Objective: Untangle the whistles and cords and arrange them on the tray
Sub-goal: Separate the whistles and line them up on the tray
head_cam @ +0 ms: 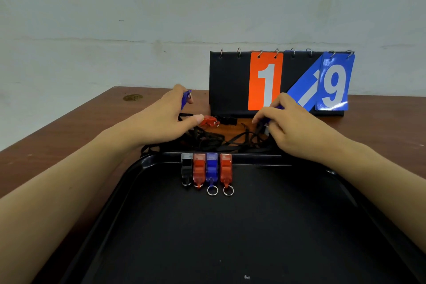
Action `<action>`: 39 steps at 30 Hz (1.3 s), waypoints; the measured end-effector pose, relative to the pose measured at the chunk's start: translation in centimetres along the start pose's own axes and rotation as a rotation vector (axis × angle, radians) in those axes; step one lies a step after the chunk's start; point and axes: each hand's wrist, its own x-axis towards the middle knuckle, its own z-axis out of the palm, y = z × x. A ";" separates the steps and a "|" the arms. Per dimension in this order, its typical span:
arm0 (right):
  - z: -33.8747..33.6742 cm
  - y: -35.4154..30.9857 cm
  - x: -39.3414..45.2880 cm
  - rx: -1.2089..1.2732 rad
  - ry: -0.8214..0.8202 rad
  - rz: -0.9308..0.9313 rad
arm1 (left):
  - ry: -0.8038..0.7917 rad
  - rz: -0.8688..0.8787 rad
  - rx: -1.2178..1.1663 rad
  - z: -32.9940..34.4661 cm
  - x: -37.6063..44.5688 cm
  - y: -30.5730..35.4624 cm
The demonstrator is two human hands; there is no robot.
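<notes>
A black tray (230, 237) lies in front of me. Along its far rim stand several whistles in a row: a black whistle (186, 168), an orange whistle (199, 169), a blue whistle (212, 168) and a second orange whistle (226, 168). Behind the tray lies a tangle of black cords (219, 139) with another orange whistle (208, 121) in it. My left hand (168, 117) holds a blue whistle (185, 98) between its fingers. My right hand (288, 127) pinches a second blue whistle (277, 107) above the cords.
A black flip scoreboard (230, 80) with an orange 1 and blue number cards stands behind the cords on the brown table (69, 122). The table's left edge runs diagonally at the left. A pale wall rises behind.
</notes>
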 end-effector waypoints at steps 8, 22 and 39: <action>-0.1 -0.6 0.2 -0.001 0.161 0.159 | 0.124 -0.060 -0.141 -0.5 -0.3 1.0; -1.7 -1.4 0.2 0.182 0.304 0.100 | -0.074 0.039 -0.892 -3.3 -1.4 3.0; -3.2 -3.5 -0.3 1.012 -0.056 0.229 | -0.320 0.041 -0.972 -2.5 -2.8 5.3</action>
